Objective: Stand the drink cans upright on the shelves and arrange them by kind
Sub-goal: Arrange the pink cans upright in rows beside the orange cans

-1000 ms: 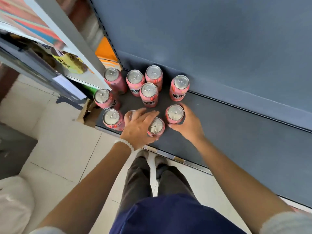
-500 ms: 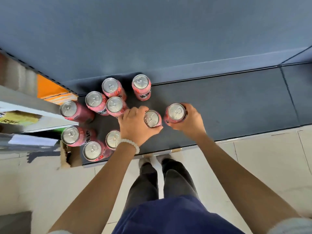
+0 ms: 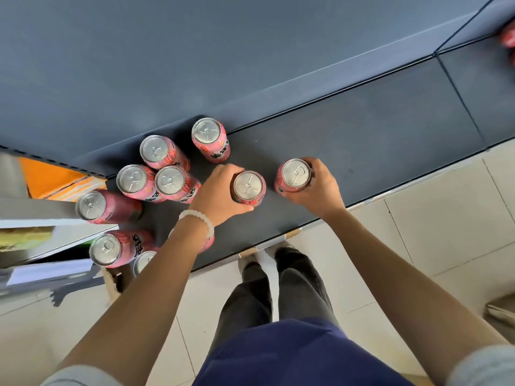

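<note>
1. Gripping one pink drink can each: the left hand (image 3: 217, 195) curls round the can (image 3: 249, 187) nearer the cluster, and the right hand (image 3: 320, 188) wraps the can (image 3: 295, 175) just beside it. Both cans stand upright on the dark grey bottom shelf (image 3: 376, 140), near its front edge, a small gap between them.
2. Labels: pink bodies, silver pull-tab tops, and bold black characters on the sides, clearest on the back can (image 3: 210, 139) and the front-left can (image 3: 111, 247); too blurred to read a brand.
3. Cluster to the left, all upright, same pink kind: one can (image 3: 158, 153), then a pair touching, (image 3: 133, 181) and (image 3: 174, 183), then a can at the shelf's left end (image 3: 96, 206).
4. Obstruction: the left forearm, with its white bead bracelet (image 3: 199, 222), crosses over two more cans at the front; only slivers show.
5. Surroundings: blue-grey back panel (image 3: 195, 51); orange packaging (image 3: 55, 176) on the neighbouring unit at left; pale floor tiles (image 3: 434, 218); dark trousers and shoes below. A red blur (image 3: 508, 37) sits at the far right edge of the next shelf bay; cannot tell what it is.
</note>
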